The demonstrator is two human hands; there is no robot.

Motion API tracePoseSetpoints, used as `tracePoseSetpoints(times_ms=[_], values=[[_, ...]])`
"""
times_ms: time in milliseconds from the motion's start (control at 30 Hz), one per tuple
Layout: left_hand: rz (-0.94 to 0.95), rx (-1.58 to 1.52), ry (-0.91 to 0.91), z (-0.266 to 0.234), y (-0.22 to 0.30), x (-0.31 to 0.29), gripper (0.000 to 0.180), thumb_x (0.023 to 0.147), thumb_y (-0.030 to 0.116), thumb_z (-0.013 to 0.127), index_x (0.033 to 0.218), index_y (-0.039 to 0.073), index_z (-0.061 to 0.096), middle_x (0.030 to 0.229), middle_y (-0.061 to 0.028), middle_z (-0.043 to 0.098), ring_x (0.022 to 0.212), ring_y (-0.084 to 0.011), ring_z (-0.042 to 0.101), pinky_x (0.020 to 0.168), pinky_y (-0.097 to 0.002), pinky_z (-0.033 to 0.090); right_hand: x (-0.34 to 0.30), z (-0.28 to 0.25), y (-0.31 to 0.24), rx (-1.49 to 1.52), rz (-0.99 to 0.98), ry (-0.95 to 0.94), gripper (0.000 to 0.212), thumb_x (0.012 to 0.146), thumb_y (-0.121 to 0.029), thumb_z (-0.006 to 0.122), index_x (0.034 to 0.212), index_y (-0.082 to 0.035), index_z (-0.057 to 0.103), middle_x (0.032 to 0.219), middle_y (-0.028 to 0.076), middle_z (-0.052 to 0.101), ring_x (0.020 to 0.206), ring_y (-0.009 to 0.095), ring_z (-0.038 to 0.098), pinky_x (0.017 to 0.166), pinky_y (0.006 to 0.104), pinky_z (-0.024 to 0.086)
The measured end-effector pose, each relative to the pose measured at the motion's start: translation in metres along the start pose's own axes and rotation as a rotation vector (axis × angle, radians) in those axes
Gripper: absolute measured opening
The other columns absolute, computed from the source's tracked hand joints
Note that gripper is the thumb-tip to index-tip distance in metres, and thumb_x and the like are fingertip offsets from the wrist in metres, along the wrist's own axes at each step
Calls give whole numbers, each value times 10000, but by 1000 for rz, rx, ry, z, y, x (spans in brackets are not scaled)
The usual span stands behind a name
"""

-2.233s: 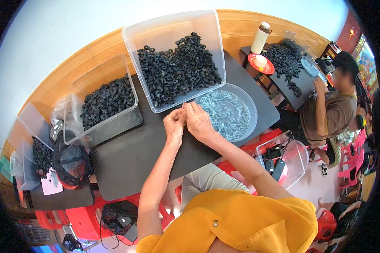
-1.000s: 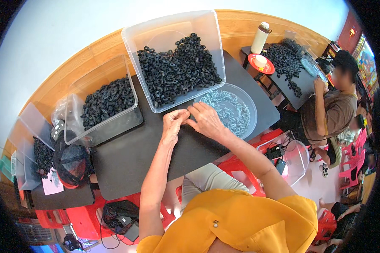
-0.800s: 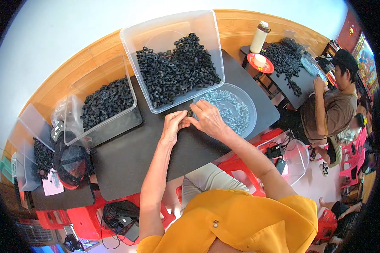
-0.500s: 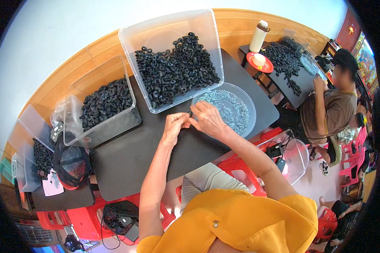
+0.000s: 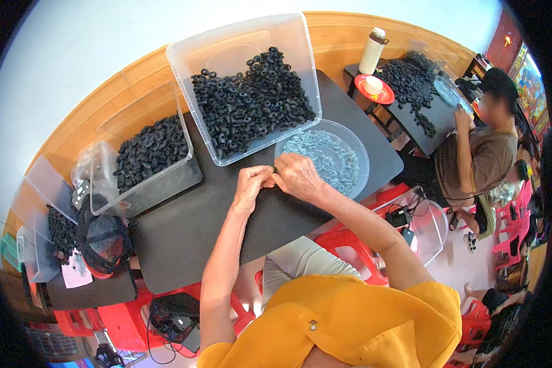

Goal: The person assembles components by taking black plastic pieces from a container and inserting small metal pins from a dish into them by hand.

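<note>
Over the dark table (image 5: 184,239), my left hand (image 5: 250,187) and my right hand (image 5: 297,176) meet fingertip to fingertip. A small black plastic part (image 5: 275,170) is pinched in my left hand and mostly covered by fingers. My right hand's fingers are closed against it; what they hold, if anything, is hidden. Beside my right hand, a round clear tub (image 5: 363,161) contains many small, shiny, pale pieces. Just beyond my hands a large translucent bin (image 5: 239,50), tilted toward me, holds a heap of black ring-like parts (image 5: 251,101).
A second clear bin (image 5: 165,199) of black parts stands left, near a dark mesh cap (image 5: 106,236). At right, a seated person (image 5: 481,153) works at another table with black parts, a bottle (image 5: 373,52) and a red plate (image 5: 383,95). Red stools (image 5: 352,245) stand below.
My right hand has shifted slightly left and down, its fingers closing over the black part, which showed more before. My left hand stays almost in place.
</note>
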State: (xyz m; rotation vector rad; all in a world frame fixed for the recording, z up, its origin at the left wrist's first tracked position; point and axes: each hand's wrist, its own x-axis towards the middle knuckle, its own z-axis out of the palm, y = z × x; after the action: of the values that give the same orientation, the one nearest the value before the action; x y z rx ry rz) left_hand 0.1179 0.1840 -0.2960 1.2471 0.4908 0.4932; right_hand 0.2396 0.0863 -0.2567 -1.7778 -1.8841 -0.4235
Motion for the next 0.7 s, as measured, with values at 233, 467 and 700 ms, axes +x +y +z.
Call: tracePoseSetpoints(times_ms=[233, 467, 700], values=[[27, -19, 60, 3, 15, -3, 218, 847, 206, 583, 889, -1, 637, 766, -58, 634, 632, -80, 562, 618, -211, 462, -19, -39, -10, 35, 193, 108, 362, 705, -235, 664, 1011, -63, 576, 776, 84, 536, 711, 253, 573, 603, 352, 480], [230, 70, 254, -6, 72, -22, 170, 801, 80, 629, 940, -16, 619, 835, -92, 646, 688, -113, 598, 600, -229, 482, -69, -73, 69, -68, 557, 137, 122, 734, -101, 602, 839, -58, 644, 751, 108, 582, 718, 294, 594, 610, 382, 473], [590, 444, 701, -70, 154, -57, 193, 773, 62, 661, 953, -5, 634, 710, -8, 600, 615, -62, 526, 558, -188, 417, -84, -67, 85, 3, 604, 47, 124, 717, -112, 607, 819, -53, 643, 803, 119, 591, 773, 313, 588, 668, 413, 475]])
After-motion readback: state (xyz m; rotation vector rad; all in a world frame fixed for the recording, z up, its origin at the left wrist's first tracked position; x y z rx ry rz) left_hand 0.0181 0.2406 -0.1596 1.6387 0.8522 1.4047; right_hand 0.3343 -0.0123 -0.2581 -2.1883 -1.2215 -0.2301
